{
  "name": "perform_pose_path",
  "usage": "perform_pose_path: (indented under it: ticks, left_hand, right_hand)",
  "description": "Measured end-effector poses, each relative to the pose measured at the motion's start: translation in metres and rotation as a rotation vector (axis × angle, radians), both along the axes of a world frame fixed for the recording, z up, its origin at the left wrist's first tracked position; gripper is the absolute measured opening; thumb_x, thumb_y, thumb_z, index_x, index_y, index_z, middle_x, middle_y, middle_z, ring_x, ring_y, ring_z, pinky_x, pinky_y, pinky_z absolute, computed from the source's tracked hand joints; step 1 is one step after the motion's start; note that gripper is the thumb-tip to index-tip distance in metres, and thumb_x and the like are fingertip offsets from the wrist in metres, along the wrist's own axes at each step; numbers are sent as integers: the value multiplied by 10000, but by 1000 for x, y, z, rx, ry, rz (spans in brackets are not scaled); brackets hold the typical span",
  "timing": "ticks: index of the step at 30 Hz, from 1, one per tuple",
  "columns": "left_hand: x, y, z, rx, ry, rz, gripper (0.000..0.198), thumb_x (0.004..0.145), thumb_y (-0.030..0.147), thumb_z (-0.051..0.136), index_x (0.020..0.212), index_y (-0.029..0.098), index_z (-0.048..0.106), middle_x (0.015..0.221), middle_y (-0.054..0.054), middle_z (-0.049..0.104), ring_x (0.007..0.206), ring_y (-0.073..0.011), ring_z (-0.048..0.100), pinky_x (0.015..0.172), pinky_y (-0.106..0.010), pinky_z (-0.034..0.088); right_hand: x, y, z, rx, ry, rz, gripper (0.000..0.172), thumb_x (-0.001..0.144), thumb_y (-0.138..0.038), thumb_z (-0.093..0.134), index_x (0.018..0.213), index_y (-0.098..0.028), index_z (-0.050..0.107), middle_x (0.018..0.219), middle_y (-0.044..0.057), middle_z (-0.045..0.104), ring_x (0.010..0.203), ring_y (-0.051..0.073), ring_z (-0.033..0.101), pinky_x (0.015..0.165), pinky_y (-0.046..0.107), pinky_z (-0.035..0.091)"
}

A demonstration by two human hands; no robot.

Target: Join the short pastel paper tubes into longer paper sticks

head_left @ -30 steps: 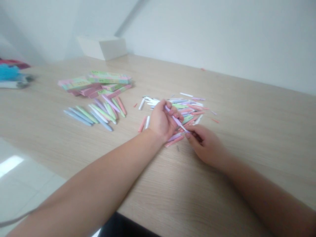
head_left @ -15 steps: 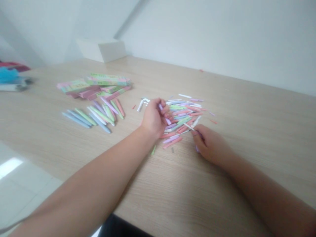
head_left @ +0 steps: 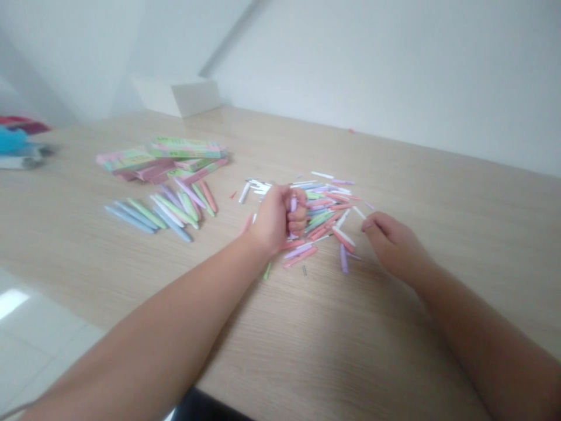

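Observation:
My left hand [head_left: 274, 219] is closed around a purple pen barrel [head_left: 293, 203], held roughly upright at the left side of a pile of loose pen parts [head_left: 319, 219]. At the right side of that pile, my right hand [head_left: 390, 240] pinches a thin white stick-like pen part [head_left: 359, 212], which points up and left. The pile mixes pink, purple, green, blue and white pieces. Just below it lie a purple pen piece [head_left: 344, 259] and a small dark spring [head_left: 304, 270]. My left fingers cover part of the barrel, and the picture is slightly blurred.
Several whole pastel pens [head_left: 162, 210] lie in a loose row to the left. Behind them are stacked printed cardboard boxes [head_left: 188, 149]. A white box [head_left: 193, 98] stands by the wall. Blue and red items [head_left: 13, 140] sit at the far left of the wooden table [head_left: 350, 351].
My right hand has moved right and slightly up with the white part, away from the pile, uncovering purple and pink pieces. My left hand has turned the purple barrel more upright.

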State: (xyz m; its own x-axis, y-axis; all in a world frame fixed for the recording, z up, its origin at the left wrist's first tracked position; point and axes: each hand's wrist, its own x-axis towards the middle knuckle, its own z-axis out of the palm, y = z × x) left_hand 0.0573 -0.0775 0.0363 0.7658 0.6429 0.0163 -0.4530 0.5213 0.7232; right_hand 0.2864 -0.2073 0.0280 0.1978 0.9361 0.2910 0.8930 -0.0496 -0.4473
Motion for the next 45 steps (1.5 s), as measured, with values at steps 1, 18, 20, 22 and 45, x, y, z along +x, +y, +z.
perform_pose_path:
  ticks: [1, 18, 20, 22, 45]
  left_hand:
    - [0, -1, -1, 23, 9, -32, 261, 855, 369, 432, 676, 195, 508, 482, 66, 246, 358, -78, 216, 365, -175, 232]
    - [0, -13, -2, 189, 68, -259, 275, 926, 270, 438, 665, 181, 436, 522, 64, 254, 410, -52, 163, 382, -140, 191]
    - [1, -13, -3, 146, 65, -272, 294, 939, 283, 445, 664, 181, 435, 517, 68, 251, 401, -49, 171, 378, -137, 192]
    - [1, -13, -2, 61, 65, -273, 313, 959, 309, 460, 673, 184, 439, 507, 77, 243, 382, -49, 178, 367, -137, 207]
    - [15, -13, -4, -418, 91, -3, 160, 931, 53, 447, 1067, 92, 522, 807, -97, 656, 730, -215, 764, 660, -297, 665]
  right_hand:
    - [0, 0, -3, 7, 8, 4, 299, 1017, -406, 418, 825, -238, 573, 719, 14, 613, 687, 208, 567, 597, 314, 378]
    - [-14, -3, -19, -36, -77, 147, 341, 1037, -419, 386, 766, -238, 483, 664, -3, 537, 616, 185, 499, 583, 311, 323]
    - [-14, -3, -19, -41, -82, 154, 338, 1036, -419, 390, 770, -237, 490, 664, -1, 547, 614, 184, 501, 579, 310, 318]
    - [-15, -2, -19, -39, -86, 158, 337, 1036, -418, 393, 771, -237, 495, 661, -1, 554, 608, 183, 502, 577, 310, 315]
    - [-75, -23, -2, -12, -141, 289, 322, 1031, -372, 430, 742, -236, 475, 675, 9, 576, 568, 162, 486, 553, 321, 270]
